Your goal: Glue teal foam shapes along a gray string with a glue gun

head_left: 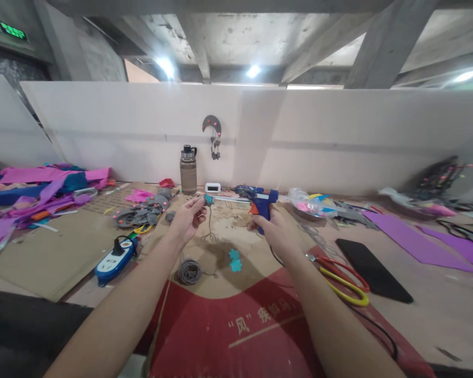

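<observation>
My left hand (189,218) pinches a small teal felt piece (208,199) with a grey yarn strand hanging from it. In my right hand (275,227) is a blue hot glue gun (264,206), its orange trigger and nozzle side turned toward the left hand. A gap separates the gun from the felt. Below, teal flower-shaped felt cutouts (235,261) lie on the cardboard (216,286). A small ball of grey yarn (189,272) sits to their left, under my left forearm.
At left are a blue-and-white power strip (116,261) and a heap of felt scraps (43,191). Scissors with red and yellow handles (345,286) and a black phone (372,270) lie at right. Behind stand a water bottle (188,173) and a white partition (142,136) with a moon ornament (213,126).
</observation>
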The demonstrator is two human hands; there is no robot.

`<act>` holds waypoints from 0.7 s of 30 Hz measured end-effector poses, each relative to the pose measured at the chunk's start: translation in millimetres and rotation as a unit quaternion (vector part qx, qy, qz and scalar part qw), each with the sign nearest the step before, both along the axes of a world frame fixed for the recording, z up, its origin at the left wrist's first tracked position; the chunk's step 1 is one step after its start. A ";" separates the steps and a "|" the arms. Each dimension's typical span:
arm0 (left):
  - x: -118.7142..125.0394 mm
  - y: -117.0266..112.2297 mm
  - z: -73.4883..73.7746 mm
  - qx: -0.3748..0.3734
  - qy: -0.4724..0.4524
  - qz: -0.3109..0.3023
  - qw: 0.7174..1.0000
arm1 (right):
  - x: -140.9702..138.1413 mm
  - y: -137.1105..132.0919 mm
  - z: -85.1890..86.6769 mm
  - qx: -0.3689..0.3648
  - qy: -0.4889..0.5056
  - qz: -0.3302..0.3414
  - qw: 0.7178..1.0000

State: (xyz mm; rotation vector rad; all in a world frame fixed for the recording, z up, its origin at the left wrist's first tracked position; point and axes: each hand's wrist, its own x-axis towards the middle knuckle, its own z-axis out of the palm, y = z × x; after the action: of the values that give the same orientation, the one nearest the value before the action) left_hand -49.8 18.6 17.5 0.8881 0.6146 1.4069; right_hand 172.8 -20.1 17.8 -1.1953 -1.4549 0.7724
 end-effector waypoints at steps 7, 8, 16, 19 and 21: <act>3.0 -4.7 3.3 -0.010 -0.007 -0.011 1.000 | -15.1 -24.7 10.1 0.069 0.022 0.155 0.985; 3.7 -4.9 3.6 -0.012 -0.008 -0.012 1.000 | -15.6 -24.7 8.7 0.073 0.025 0.162 0.984; 4.0 -4.3 2.3 -0.008 -0.014 -0.028 0.999 | -18.9 -23.1 4.1 0.081 -0.018 0.152 0.985; 3.6 -4.1 1.8 -0.003 -0.005 -0.029 1.000 | -18.5 -22.9 3.4 0.081 -0.061 0.124 0.987; 4.0 -4.3 1.9 -0.004 0.001 -0.022 1.000 | -18.2 -22.8 2.7 0.090 -0.083 0.111 0.986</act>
State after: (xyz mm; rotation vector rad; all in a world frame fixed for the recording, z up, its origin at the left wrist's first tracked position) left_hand -45.7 14.3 19.4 0.8925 0.5976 1.3628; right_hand 154.7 -42.9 20.5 -0.9881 -1.7791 0.6853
